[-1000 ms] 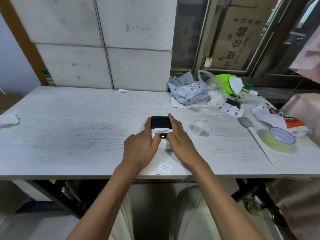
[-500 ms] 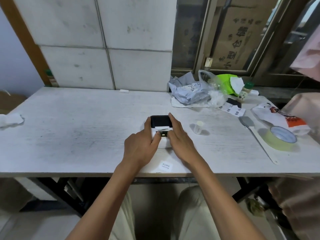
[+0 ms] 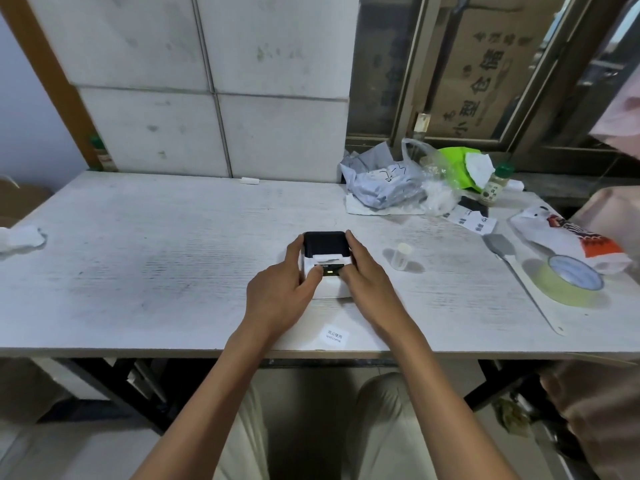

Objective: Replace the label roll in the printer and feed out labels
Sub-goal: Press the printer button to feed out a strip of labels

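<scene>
A small white label printer (image 3: 327,268) with a black lid stands on the white table (image 3: 156,258), near the middle. A lit button shows on its top, and a white label edge peeks from the slot below the lid. My left hand (image 3: 280,292) grips its left side, thumb resting beside the button. My right hand (image 3: 367,282) holds its right side, fingers along the lid. One printed label (image 3: 334,336) lies loose by the table's front edge. A small white roll core (image 3: 401,255) stands to the right of the printer.
A roll of yellow-green tape (image 3: 568,280) and a long white spatula (image 3: 519,282) lie at the right. Bags, plastic wrap and a small spice bottle (image 3: 497,185) crowd the back right. A crumpled tissue (image 3: 22,237) sits at the far left edge.
Both hands stay on the printer with barely any shift. The view has tilted slightly.
</scene>
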